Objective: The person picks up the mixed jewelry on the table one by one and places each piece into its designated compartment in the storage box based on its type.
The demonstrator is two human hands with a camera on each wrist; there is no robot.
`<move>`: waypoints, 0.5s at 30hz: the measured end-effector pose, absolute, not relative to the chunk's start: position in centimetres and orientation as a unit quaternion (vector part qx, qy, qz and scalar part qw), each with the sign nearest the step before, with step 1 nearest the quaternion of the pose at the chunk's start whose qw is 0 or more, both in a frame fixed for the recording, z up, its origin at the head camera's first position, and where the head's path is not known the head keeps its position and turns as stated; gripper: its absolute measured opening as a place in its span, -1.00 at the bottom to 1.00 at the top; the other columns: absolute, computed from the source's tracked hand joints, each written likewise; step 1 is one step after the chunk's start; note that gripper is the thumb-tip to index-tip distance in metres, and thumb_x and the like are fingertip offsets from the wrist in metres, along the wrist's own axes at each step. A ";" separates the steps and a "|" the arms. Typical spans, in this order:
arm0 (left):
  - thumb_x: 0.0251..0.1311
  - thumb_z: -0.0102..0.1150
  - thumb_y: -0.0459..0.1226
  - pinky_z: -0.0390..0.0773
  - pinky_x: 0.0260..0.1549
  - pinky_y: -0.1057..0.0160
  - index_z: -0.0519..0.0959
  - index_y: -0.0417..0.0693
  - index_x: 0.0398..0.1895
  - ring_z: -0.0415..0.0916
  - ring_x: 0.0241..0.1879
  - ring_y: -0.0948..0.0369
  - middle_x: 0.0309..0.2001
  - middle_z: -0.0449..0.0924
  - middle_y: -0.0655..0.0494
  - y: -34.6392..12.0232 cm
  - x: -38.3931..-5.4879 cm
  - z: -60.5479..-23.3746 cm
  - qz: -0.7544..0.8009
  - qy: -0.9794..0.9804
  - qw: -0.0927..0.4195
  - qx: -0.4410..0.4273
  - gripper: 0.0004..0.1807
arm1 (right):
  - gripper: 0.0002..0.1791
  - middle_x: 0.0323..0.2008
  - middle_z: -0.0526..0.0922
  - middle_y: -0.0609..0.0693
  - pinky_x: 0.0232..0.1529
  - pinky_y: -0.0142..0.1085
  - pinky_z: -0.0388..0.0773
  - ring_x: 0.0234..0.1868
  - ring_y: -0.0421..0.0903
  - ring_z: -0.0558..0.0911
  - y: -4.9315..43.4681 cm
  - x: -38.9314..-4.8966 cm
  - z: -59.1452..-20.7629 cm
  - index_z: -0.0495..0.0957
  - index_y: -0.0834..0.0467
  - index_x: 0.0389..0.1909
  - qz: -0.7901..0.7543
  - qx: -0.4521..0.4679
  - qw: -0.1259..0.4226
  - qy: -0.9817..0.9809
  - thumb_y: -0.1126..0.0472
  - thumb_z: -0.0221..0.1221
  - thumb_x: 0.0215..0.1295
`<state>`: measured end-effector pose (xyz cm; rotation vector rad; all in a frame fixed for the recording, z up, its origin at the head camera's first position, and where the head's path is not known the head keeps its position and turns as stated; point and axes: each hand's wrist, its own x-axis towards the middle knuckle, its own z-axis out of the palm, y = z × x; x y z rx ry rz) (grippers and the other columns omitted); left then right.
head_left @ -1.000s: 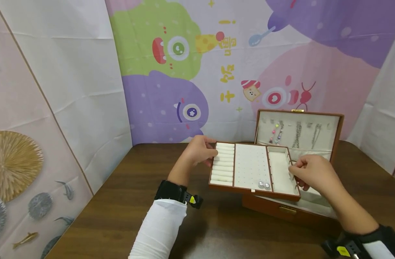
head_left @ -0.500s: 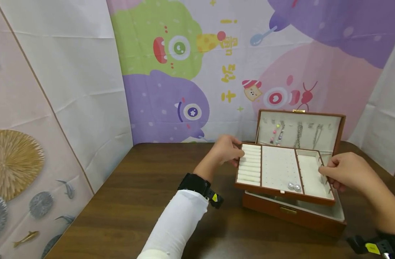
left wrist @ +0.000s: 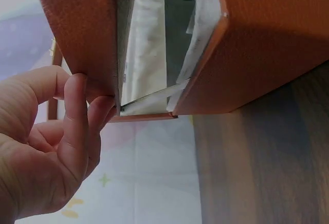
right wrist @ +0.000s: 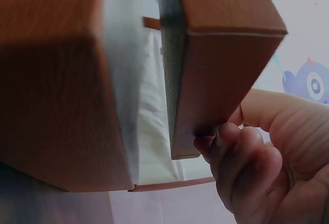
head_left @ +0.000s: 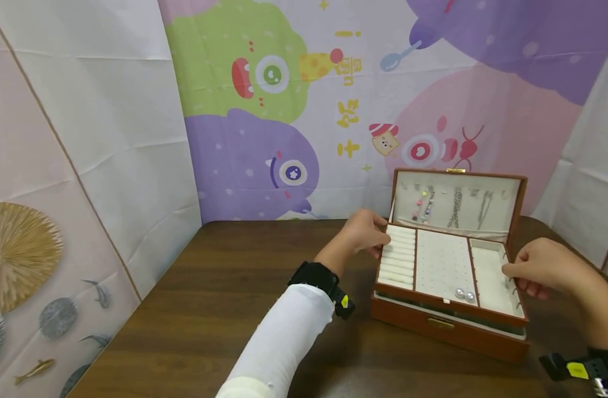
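Observation:
A brown jewelry tray (head_left: 443, 265) with white ring rolls, a pin-holed earring panel and a side compartment is held level just above the base of a brown jewelry box (head_left: 448, 334). My left hand (head_left: 363, 233) pinches the tray's left end, fingertips on its outer wall. At the opposite end my right hand (head_left: 545, 270) grips the right wall, thumb over the rim. Both wrist views show a gap between the tray (left wrist: 82, 34) and the box base (left wrist: 267, 59). Two pearl earrings (head_left: 464, 295) sit at the panel's front edge.
The box's open lid (head_left: 493, 182) stands upright behind the tray, with a beaded bracelet (head_left: 421, 205) and silver chains (head_left: 455, 207) hanging inside. Everything rests on a dark wooden table (head_left: 224, 309). A printed cloth (head_left: 264, 138) hangs behind the table.
Both hands have carried the tray rightward and it now lies lined up over the box base, lower than before. The box itself has stayed in place.

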<state>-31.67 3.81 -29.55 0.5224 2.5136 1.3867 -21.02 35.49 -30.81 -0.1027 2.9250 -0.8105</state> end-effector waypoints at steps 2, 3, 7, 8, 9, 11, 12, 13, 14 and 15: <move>0.19 0.23 -0.44 0.66 -0.52 0.19 0.51 -0.25 0.20 0.57 -0.67 0.09 -0.52 0.59 -0.01 4.0 -31.8 -29.7 0.464 0.860 0.109 0.184 -0.54 | -0.64 -0.77 0.50 -0.05 -0.64 -0.22 0.56 -0.72 -0.11 0.53 35.7 -21.2 -30.9 0.53 0.20 -0.71 -0.267 -0.034 0.058 0.961 0.15 0.18 0.26; 0.19 0.22 -0.44 0.67 -0.51 0.18 0.51 -0.24 0.20 0.58 -0.66 0.07 -0.57 0.55 0.02 4.1 -31.8 -29.7 0.460 0.861 0.108 0.188 -0.53 | -0.64 -0.77 0.50 -0.05 -0.65 -0.23 0.55 -0.72 -0.12 0.52 35.8 -21.2 -31.0 0.53 0.20 -0.71 -0.265 -0.035 0.063 0.962 0.15 0.18 0.26; 0.19 0.22 -0.43 0.68 -0.46 0.17 0.51 -0.25 0.22 0.63 -0.59 -0.04 -0.59 0.43 0.09 4.7 -32.1 -29.9 0.434 0.870 0.101 0.212 -0.52 | -0.65 -0.79 0.49 -0.06 -0.67 -0.26 0.53 -0.76 -0.15 0.50 36.3 -21.3 -31.3 0.53 0.20 -0.71 -0.260 -0.037 0.079 0.962 0.16 0.19 0.23; 0.19 0.22 -0.43 0.68 -0.45 0.17 0.51 -0.25 0.22 0.64 -0.57 -0.06 -0.57 0.43 0.08 4.9 -32.1 -30.0 0.427 0.873 0.100 0.215 -0.52 | -0.66 -0.79 0.49 -0.06 -0.68 -0.27 0.52 -0.76 -0.16 0.49 36.4 -21.3 -31.4 0.53 0.20 -0.71 -0.260 -0.038 0.083 0.961 0.17 0.19 0.22; 0.19 0.23 -0.42 0.68 -0.44 0.18 0.52 -0.25 0.21 0.64 -0.56 -0.06 -0.55 0.43 0.05 5.0 -32.1 -30.0 0.420 0.876 0.098 0.215 -0.53 | -0.67 -0.79 0.49 -0.06 -0.68 -0.28 0.52 -0.77 -0.17 0.49 36.4 -21.4 -31.5 0.53 0.20 -0.71 -0.261 -0.037 0.085 0.961 0.17 0.19 0.22; 0.20 0.25 -0.40 0.67 -0.44 0.22 0.52 -0.22 0.22 0.65 -0.55 -0.04 -0.46 0.53 -0.06 5.3 -32.2 -30.3 0.400 0.887 0.094 0.213 -0.53 | -0.69 -0.79 0.49 -0.06 -0.69 -0.29 0.52 -0.78 -0.18 0.49 36.5 -21.4 -31.7 0.53 0.21 -0.70 -0.268 -0.035 0.087 0.959 0.17 0.20 0.19; 0.20 0.25 -0.39 0.67 -0.43 0.24 0.53 -0.20 0.22 0.65 -0.58 0.00 -0.43 0.55 -0.09 5.4 -32.3 -30.5 0.388 0.893 0.090 0.211 -0.53 | -0.69 -0.79 0.49 -0.06 -0.70 -0.29 0.51 -0.78 -0.18 0.49 36.5 -21.4 -31.8 0.53 0.21 -0.70 -0.272 -0.036 0.087 0.958 0.18 0.20 0.18; 0.20 0.26 -0.38 0.66 -0.42 0.28 0.53 -0.18 0.21 0.65 -0.61 0.04 -0.39 0.59 -0.12 5.5 -32.3 -30.6 0.372 0.900 0.085 0.212 -0.53 | -0.70 -0.79 0.49 -0.06 -0.70 -0.29 0.51 -0.78 -0.19 0.49 36.5 -21.4 -31.9 0.53 0.21 -0.70 -0.277 -0.035 0.090 0.956 0.18 0.20 0.18; 0.20 0.27 -0.36 0.64 -0.37 0.32 0.54 -0.17 0.21 0.64 -0.63 0.09 -0.38 0.61 -0.11 5.6 -32.3 -30.8 0.351 0.908 0.077 0.216 -0.54 | -0.70 -0.80 0.49 -0.06 -0.71 -0.30 0.51 -0.78 -0.19 0.48 36.4 -21.5 -32.0 0.52 0.21 -0.71 -0.279 -0.035 0.092 0.955 0.19 0.20 0.17; 0.20 0.27 -0.34 0.60 -0.37 0.39 0.57 -0.15 0.18 0.63 -0.66 0.14 -0.41 0.62 -0.08 5.7 -32.4 -30.9 0.327 0.916 0.068 0.221 -0.56 | -0.70 -0.80 0.49 -0.06 -0.71 -0.31 0.50 -0.79 -0.20 0.48 36.4 -21.5 -32.1 0.51 0.21 -0.71 -0.281 -0.034 0.096 0.954 0.19 0.20 0.17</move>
